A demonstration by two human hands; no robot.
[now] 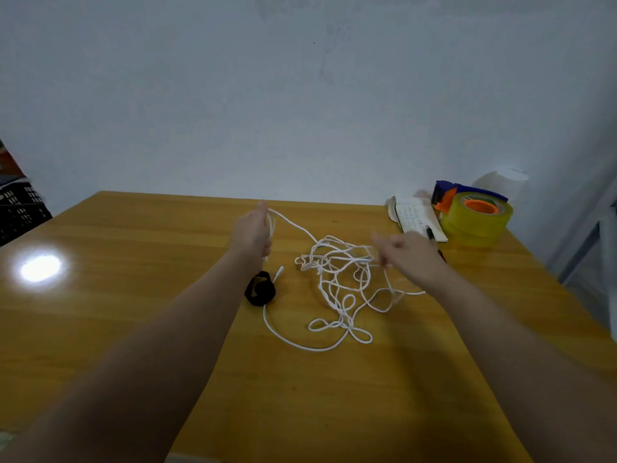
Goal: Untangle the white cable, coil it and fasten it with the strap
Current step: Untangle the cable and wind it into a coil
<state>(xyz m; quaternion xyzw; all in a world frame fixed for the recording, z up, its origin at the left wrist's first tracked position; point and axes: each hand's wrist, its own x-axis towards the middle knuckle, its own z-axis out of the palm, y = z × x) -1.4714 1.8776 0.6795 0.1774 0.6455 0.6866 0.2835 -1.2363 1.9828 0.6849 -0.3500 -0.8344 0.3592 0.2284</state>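
Note:
A white cable (337,289) lies in a tangled heap of loops on the wooden table (133,312). My left hand (254,233) is raised above the table and grips a few strands of the cable, which run from it down to the tangle. My right hand (405,253) is at the right side of the tangle, its fingers pinching a strand there. A black strap (260,289), rolled into a ring, lies on the table below my left hand. A white plug end of the cable (278,273) lies beside the strap.
At the back right corner stand a yellow tape roll with an orange core (475,218), a blue tape dispenser (449,192), a notepad (417,217) with a black pen (430,232), and a white paper roll (504,182). A black crate (20,208) is off the left edge.

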